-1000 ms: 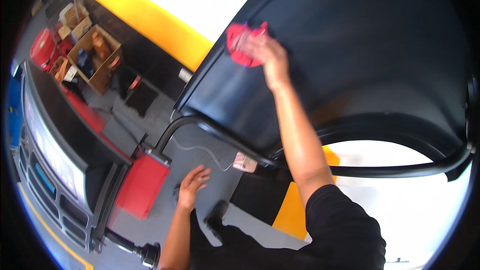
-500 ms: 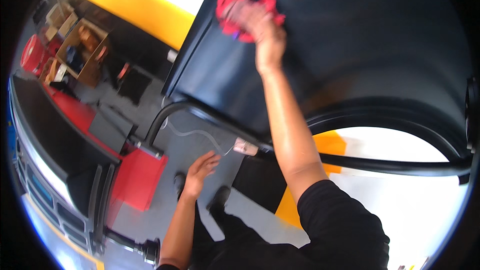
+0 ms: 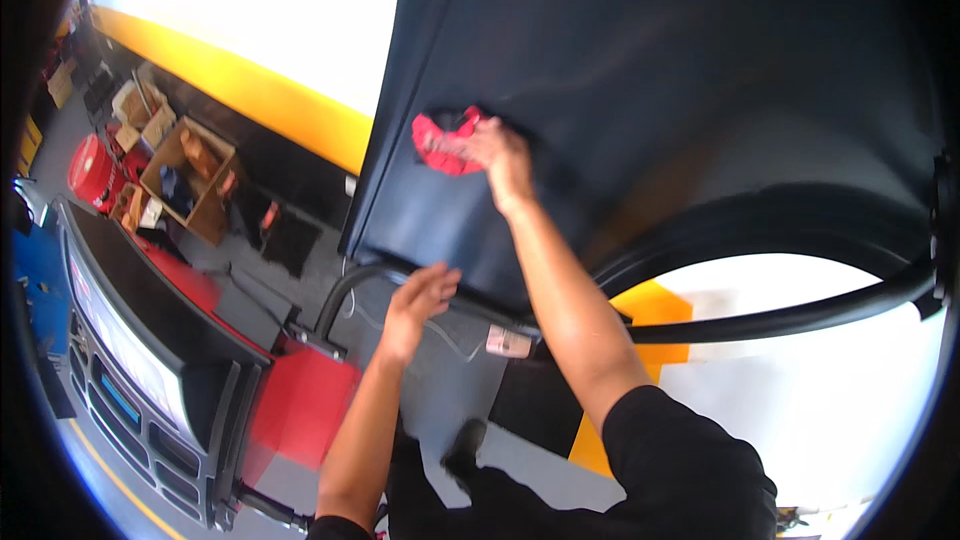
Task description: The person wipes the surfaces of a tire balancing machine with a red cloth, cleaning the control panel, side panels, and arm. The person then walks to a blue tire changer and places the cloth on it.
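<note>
A crumpled red cloth (image 3: pixel 440 145) lies against a large black curved panel (image 3: pixel 700 70) that looks like a vehicle fender with a wheel arch. My right hand (image 3: pixel 500 155) presses the cloth onto the panel near its left edge, arm stretched out. The fingers blur a little over the cloth. My left hand (image 3: pixel 415 310) hovers lower down, close to the black tube (image 3: pixel 345 290) under the panel, fingers spread and nothing in them. Whether it touches the tube I cannot tell.
On the left stands a second black part with a grille (image 3: pixel 150 430), beside a red panel (image 3: pixel 300 405). Behind it are a cardboard box (image 3: pixel 205 215) with items and a red bucket (image 3: pixel 95 172). A small pale box (image 3: pixel 508 342) hangs by the tube. A thin cable trails nearby.
My right hand has slid the red cloth down the panel toward me. My left hand has risen nearer the tube. The whole view has shifted slightly.
</note>
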A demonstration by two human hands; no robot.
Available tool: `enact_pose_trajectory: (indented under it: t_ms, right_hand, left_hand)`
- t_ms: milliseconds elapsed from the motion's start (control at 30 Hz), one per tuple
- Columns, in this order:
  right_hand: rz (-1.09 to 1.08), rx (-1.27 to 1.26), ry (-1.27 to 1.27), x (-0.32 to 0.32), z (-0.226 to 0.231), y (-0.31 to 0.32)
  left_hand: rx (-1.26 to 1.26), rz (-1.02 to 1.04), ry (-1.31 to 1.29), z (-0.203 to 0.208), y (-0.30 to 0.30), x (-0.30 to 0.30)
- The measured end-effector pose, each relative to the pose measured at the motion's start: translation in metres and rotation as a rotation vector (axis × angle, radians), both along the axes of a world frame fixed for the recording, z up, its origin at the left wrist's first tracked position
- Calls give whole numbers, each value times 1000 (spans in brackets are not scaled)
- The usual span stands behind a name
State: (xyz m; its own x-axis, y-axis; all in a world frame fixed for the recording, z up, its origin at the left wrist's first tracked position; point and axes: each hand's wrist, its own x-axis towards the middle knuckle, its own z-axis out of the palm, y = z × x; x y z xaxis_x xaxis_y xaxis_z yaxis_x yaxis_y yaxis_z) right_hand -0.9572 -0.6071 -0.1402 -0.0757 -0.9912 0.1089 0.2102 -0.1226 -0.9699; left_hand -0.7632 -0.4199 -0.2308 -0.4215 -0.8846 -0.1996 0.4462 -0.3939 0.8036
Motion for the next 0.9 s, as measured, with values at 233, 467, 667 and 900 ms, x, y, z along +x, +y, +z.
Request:
enact_pose_trajectory:
  t_ms: [233, 467, 667, 900]
  right_hand:
    - [-53, -780, 261, 47, 300, 49]
    - [-155, -867, 213, 23, 242, 36]
    - [-198, 170, 167, -33, -152, 60]
    - [-167, 753, -122, 8, -285, 118]
  left_hand:
    - [-447, 93, 184, 222, -137, -41]
    - [-391, 72, 207, 188, -93, -46]
    - [118, 115, -65, 4, -23, -65]
    - [206, 225, -413, -153, 1, -55]
